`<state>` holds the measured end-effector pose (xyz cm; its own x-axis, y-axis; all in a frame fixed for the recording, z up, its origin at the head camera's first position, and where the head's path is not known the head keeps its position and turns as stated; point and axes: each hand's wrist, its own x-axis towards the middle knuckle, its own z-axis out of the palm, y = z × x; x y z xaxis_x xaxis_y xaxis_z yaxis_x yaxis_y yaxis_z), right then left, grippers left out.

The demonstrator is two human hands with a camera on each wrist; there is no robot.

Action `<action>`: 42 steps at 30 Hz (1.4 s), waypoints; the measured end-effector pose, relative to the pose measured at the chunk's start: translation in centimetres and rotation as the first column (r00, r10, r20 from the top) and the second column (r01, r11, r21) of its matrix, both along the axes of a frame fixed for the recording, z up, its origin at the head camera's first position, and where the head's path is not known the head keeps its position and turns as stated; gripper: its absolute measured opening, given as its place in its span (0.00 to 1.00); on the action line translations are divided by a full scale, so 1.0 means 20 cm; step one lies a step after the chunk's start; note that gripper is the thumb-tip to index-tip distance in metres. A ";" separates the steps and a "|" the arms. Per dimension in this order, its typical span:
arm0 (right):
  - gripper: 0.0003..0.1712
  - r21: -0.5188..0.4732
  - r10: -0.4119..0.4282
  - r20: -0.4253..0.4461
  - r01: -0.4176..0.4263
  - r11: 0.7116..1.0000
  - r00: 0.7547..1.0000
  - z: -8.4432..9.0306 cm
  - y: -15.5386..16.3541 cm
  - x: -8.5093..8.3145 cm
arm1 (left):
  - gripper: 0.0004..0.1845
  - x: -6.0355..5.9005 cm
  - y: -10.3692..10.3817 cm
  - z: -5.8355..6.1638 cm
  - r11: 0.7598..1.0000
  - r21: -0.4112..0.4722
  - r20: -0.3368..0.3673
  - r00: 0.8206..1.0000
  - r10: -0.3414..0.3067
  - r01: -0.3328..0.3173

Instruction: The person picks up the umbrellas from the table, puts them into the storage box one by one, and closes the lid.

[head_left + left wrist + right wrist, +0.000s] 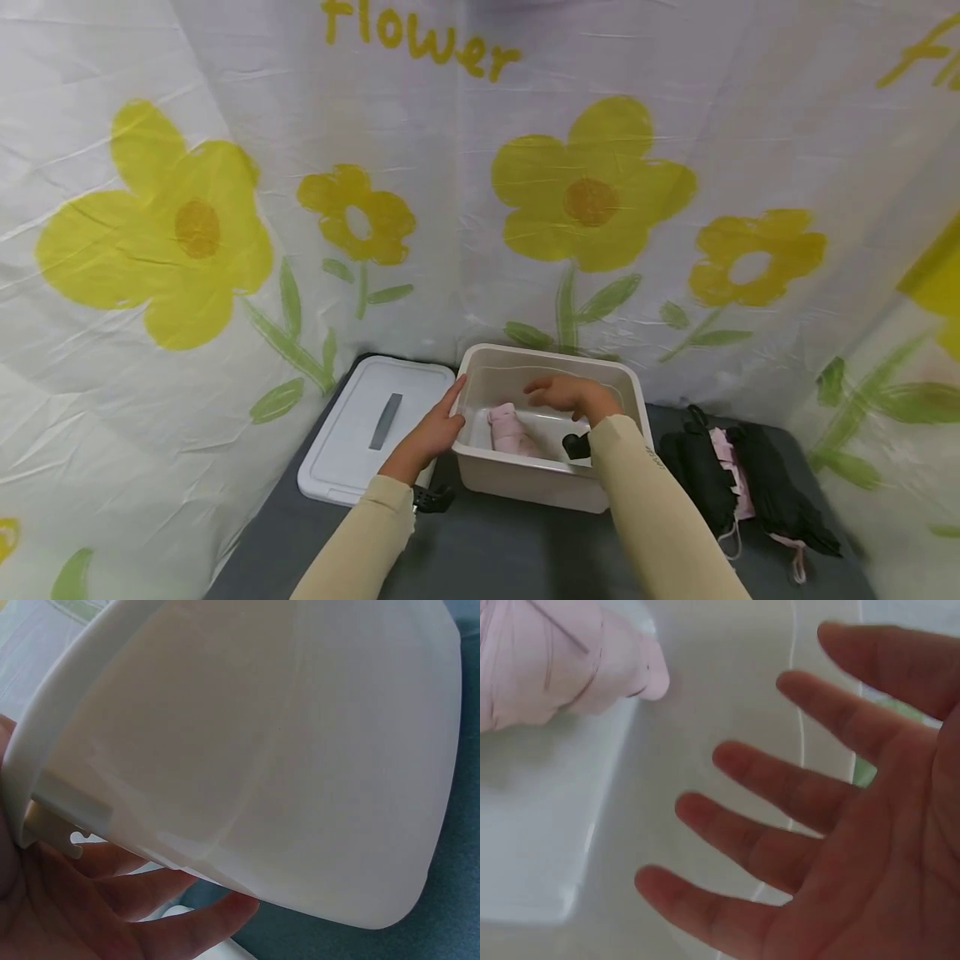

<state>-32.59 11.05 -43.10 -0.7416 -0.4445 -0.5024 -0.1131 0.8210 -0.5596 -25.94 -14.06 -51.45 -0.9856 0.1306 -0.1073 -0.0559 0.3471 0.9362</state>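
Loosely spread, the right hand (570, 396) hovers over a bin (528, 485) near the pink bundle (510, 429) inside; the left hand (431, 435), also spread, touches the bin's left end

From atop a person's head, the head camera looks forward and down over both sleeves (367, 537), taking in, from the farthest distance here, the pale bin (525, 483), the dark table (510, 550) and the flowered curtain (450, 317) behind. The left-wrist camera (433, 498), its picture turned sideways, faces the bin's outer wall at close range beside the left hand (431, 433). The right-wrist camera (576, 446) peers past the nearby palm of the right hand (566, 393) at the bin's floor and inner wall. Head and right-wrist views share the pink bundle (510, 429); head and left-wrist views share the bin's rim and the left hand.
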 end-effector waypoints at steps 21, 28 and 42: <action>0.27 -0.135 0.114 -0.219 -0.146 0.980 0.969 0.04 0.18 0.07 | 0.39 0.00 -0.06 0.00 1.000 0.005 -0.020 1.000 0.018 -0.018; 0.29 -0.214 0.081 -0.258 -0.139 0.967 0.963 0.05 0.26 0.12 | 0.39 0.00 -0.07 -0.01 1.000 0.012 -0.015 1.000 0.013 -0.013; 0.28 -0.255 -0.024 -0.364 -0.075 0.964 0.931 0.07 0.41 0.24 | 0.40 -0.01 -0.09 -0.01 1.000 0.021 -0.003 1.000 0.012 -0.012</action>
<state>-27.70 19.22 -41.66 -0.8366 -0.5438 -0.0666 -0.3668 0.6463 -0.6692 -26.15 -15.81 -51.57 -0.9874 0.1214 -0.1013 -0.0566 0.3271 0.9433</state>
